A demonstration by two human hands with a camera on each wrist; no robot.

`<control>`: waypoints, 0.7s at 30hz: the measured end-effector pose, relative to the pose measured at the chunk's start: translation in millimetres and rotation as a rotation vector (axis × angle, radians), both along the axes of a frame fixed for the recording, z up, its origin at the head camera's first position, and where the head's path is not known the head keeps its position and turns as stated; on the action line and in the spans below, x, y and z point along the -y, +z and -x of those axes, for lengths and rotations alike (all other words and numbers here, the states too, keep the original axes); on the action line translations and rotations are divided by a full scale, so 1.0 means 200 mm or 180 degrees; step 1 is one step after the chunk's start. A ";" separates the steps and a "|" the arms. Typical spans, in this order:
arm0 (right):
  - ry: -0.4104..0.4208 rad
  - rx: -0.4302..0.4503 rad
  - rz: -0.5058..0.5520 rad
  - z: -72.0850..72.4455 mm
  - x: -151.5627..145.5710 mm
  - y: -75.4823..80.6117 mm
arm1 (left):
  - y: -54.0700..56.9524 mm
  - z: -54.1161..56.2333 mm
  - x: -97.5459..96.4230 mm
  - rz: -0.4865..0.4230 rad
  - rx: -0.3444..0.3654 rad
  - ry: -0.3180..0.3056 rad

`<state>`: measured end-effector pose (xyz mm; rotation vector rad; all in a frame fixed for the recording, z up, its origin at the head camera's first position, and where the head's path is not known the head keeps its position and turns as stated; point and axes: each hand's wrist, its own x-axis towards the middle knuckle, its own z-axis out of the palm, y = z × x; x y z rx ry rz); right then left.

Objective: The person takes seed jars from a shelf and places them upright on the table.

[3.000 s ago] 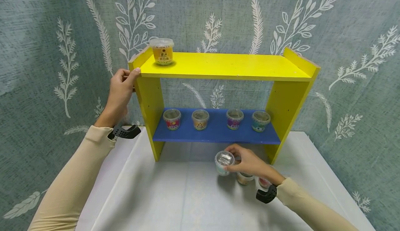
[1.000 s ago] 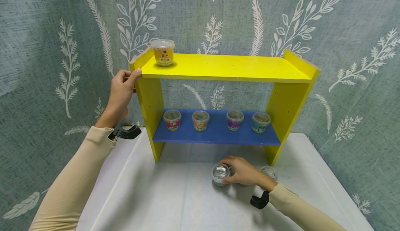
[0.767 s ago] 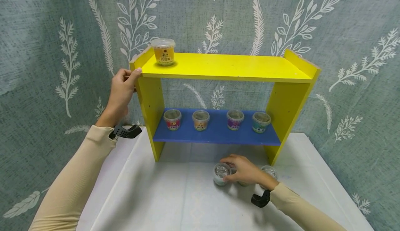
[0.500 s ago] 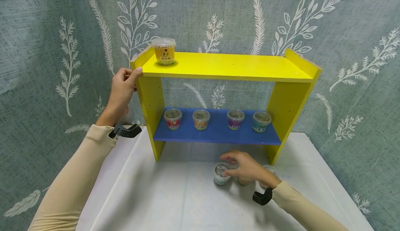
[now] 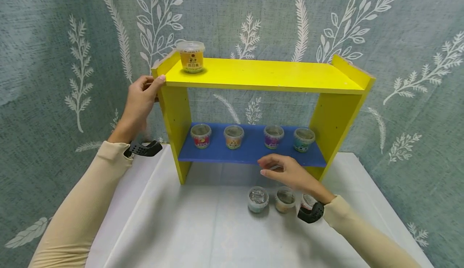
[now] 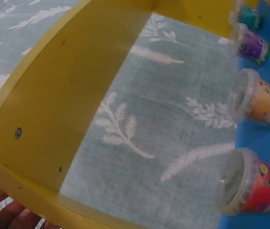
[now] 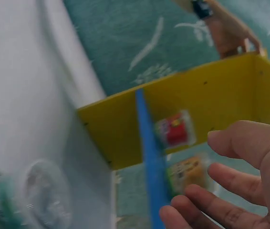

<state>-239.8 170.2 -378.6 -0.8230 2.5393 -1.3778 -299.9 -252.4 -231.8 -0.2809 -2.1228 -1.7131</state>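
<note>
Well, a teal cup (image 5: 257, 203) sits below parted right fingers (image 5: 272, 175) — left fingers (image 5: 156, 84) grip yellow shelving (image 5: 268, 73).

A yellow shelf unit (image 5: 268, 75) with a blue board (image 5: 251, 143) stands upright on the surface (image 5: 203, 231). A lidded yellow tub (image 5: 192, 60) stands atop its left end. Along the blue board stand a red tub (image 5: 201, 139), an orange tub (image 5: 233, 140), a purple tub (image 5: 272, 140) and a teal tub (image 5: 302, 142), spaced apart. In front, on the surface, are a pale-green tub (image 5: 257, 202), a peach tub (image 5: 284, 203) and a partly hidden tub (image 5: 308, 200).

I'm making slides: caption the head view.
Left hand grips a yellow shelf holding tubs; the empty right hand hangs before its blue board.
</note>
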 end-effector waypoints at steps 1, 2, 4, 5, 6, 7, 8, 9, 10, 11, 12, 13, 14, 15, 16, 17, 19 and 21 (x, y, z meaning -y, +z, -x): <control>0.0020 -0.0020 0.0031 0.00 0.00 0.03 | 0.00 0.00 0.00 -0.0014 -0.0002 0.0003; 0.0033 -0.0035 0.0047 0.00 0.01 0.05 | 0.00 0.00 0.00 -0.0010 -0.0006 0.0011; 0.0050 -0.0054 0.0069 0.00 0.01 0.11 | 0.00 -0.01 0.00 0.0025 -0.0025 0.0033; 0.0060 -0.0068 0.0081 0.00 0.02 0.13 | 0.00 -0.01 -0.01 0.0044 -0.0035 0.0036; 0.0070 -0.0085 0.0093 0.00 0.02 0.16 | 0.00 -0.01 -0.01 0.0049 -0.0039 0.0035; 0.0082 -0.0101 0.0108 0.00 0.03 0.19 | 0.00 -0.01 0.00 0.0060 -0.0046 0.0034; 0.0085 -0.0131 0.0113 0.00 0.03 0.22 | 0.00 -0.01 0.00 0.0058 -0.0054 0.0032; 0.0098 -0.0168 0.0125 0.00 0.04 0.25 | 0.00 -0.01 0.00 0.0066 -0.0060 0.0034; 0.0109 -0.0203 0.0143 0.00 0.04 0.28 | 0.00 -0.01 0.00 0.0065 -0.0066 0.0032; 0.0113 -0.0242 0.0156 0.00 0.05 0.30 | 0.00 -0.01 0.00 0.0067 -0.0072 0.0036; 0.0112 -0.0286 0.0164 0.00 0.05 0.33 | 0.00 -0.01 0.00 0.0067 -0.0076 0.0040; 0.0114 -0.0317 0.0179 0.00 0.06 0.36 | 0.00 -0.01 0.00 0.0071 -0.0079 0.0046; 0.0115 -0.0347 0.0196 0.00 0.07 0.38 | 0.00 -0.01 0.00 0.0073 -0.0080 0.0050; 0.0118 -0.0359 0.0214 0.00 0.08 0.40 | 0.00 -0.01 -0.01 0.0086 -0.0082 0.0061; 0.0110 -0.0366 0.0234 0.00 0.08 0.42 | 0.00 -0.01 -0.01 0.0087 -0.0083 0.0067; 0.0109 -0.0375 0.0261 0.00 0.09 0.44 | 0.00 -0.01 -0.01 0.0088 -0.0080 0.0074; 0.0134 -0.0390 0.0323 0.00 0.11 0.47 | 0.01 -0.01 -0.01 0.0080 -0.0069 0.0081; 0.0151 -0.0406 0.0381 0.01 0.13 0.51 | 0.01 -0.01 -0.01 0.0067 -0.0062 0.0095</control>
